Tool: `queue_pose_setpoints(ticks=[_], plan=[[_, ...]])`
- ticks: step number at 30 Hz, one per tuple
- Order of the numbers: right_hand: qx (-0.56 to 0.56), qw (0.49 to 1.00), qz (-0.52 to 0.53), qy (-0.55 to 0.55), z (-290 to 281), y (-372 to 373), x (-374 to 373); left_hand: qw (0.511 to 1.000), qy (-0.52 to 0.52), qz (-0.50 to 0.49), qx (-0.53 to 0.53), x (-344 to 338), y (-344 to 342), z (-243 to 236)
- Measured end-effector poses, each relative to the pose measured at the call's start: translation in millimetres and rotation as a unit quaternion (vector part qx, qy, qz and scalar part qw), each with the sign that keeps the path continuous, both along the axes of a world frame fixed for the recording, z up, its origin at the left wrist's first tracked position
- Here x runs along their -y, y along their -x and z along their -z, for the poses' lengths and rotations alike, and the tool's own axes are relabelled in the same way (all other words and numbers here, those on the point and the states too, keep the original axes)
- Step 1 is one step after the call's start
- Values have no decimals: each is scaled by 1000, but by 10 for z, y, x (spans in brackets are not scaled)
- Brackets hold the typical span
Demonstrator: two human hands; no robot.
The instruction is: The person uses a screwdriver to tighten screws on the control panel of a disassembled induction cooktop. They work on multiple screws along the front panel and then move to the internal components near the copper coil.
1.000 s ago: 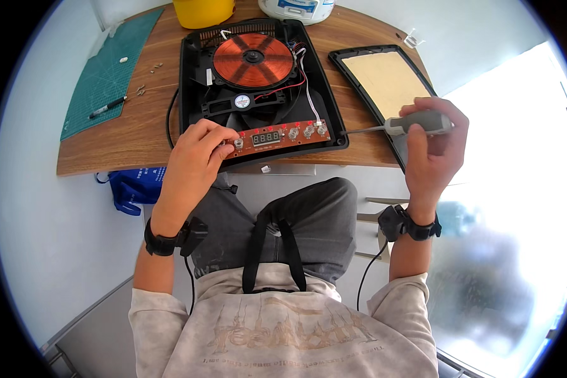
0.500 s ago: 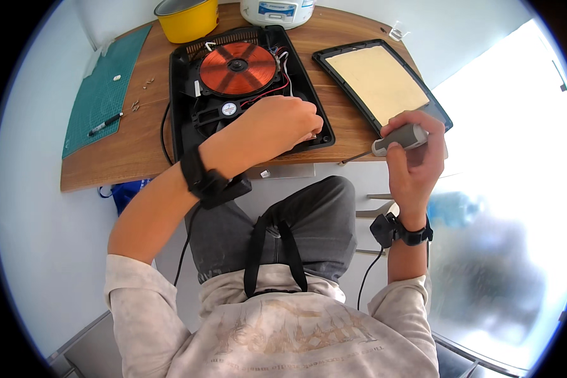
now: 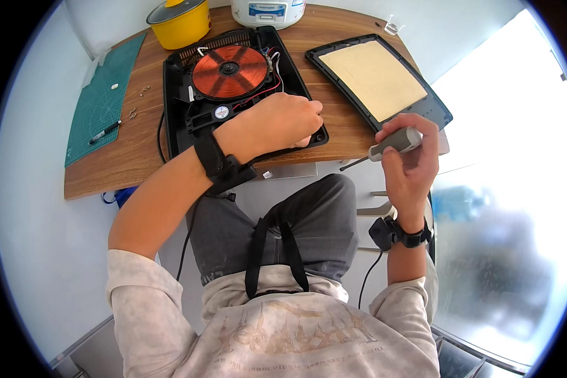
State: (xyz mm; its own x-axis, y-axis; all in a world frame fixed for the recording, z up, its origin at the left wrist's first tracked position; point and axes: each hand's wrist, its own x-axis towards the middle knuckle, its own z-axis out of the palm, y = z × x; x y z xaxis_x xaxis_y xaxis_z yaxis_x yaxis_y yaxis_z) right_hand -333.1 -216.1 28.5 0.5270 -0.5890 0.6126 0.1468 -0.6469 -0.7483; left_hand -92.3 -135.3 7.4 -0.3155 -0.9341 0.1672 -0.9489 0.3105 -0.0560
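An opened induction cooker (image 3: 168, 104) sits on the table, its black housing holding a round copper coil (image 3: 228, 72), wires and a fan part. My left hand (image 3: 282, 120) rests over the housing's front right part. Its fingers are closed and curled down; whatever lies between them is hidden. To the right, my right hand (image 3: 416, 157) grips a screwdriver (image 3: 395, 143) by its grey handle. The thin shaft points left and down, just off the table's front edge. Behind that hand lies a detached cover panel (image 3: 373, 79), a dark frame with a tan inner sheet.
A green cutting mat (image 3: 100, 104) with a pen (image 3: 105, 132) lies on the left, several small screws (image 3: 133, 113) beside it. At the back stand a yellow pot (image 3: 179, 25) and a white appliance (image 3: 269, 12). A clear plastic piece (image 3: 393, 26) lies at the back right.
The whole view has shifted a little, showing more of the yellow pot's lid. My left hand stays over the housing's front right part, wrist slightly turned. The screwdriver tilts slightly more downward.
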Motion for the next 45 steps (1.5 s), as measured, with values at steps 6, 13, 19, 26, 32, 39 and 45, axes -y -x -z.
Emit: queue_pose_setpoints(ticks=[6,13,19,26,32,39,45], plan=[[-2,1000,3,-7,18,15,18,999,-50,-9,11,32,25,-47],[4,1000,3,-4,27,56,59,993,-42,3,-114,-61,-60,-124],[1,1000,6,-24,42,42,40,994,-57,10,-93,-54,-70,-162],[0,1000,1,-17,72,37,49,996,-74,-16,-55,8,-10,-139],[-1,1000,6,-22,68,54,33,990,-88,-21,-104,21,-39,-132],[-1,999,-12,-37,33,-64,105,989,-119,-8,-88,13,-44,-207],[-51,997,-19,-46,48,-248,150,996,-79,-26,-12,-35,53,-165]])
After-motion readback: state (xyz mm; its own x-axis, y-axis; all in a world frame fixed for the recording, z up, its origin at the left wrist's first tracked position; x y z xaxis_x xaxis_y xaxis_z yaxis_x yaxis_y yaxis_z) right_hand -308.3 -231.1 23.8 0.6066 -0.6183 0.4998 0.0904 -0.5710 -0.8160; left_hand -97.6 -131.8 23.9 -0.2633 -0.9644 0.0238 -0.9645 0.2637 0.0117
